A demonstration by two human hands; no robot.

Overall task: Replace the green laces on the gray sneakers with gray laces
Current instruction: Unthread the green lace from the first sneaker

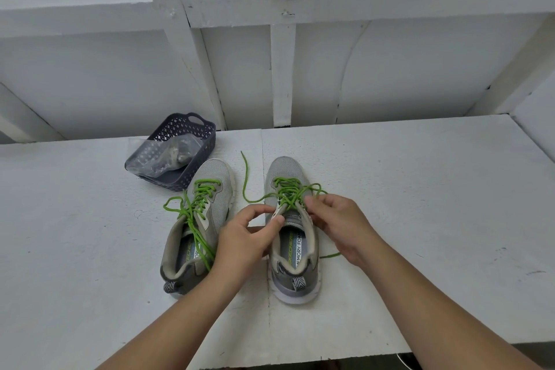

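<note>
Two gray sneakers stand side by side on the white table, toes pointing away from me. The right sneaker (295, 252) has a loosened green lace (288, 189), one end trailing off to the far left. My left hand (249, 237) pinches the top of its tongue and left eyelet edge. My right hand (339, 225) pinches the green lace at the right eyelets. The left sneaker (207, 189) carries a tied green lace (195, 213) whose loops hang into its opening. Gray laces (177, 155) appear to lie in a clear bag in the basket.
A dark perforated plastic basket (192, 129) stands behind the left sneaker and holds the clear bag (150, 156). The white table (420, 189) ends in a front edge close to me and meets a white paneled wall at the back.
</note>
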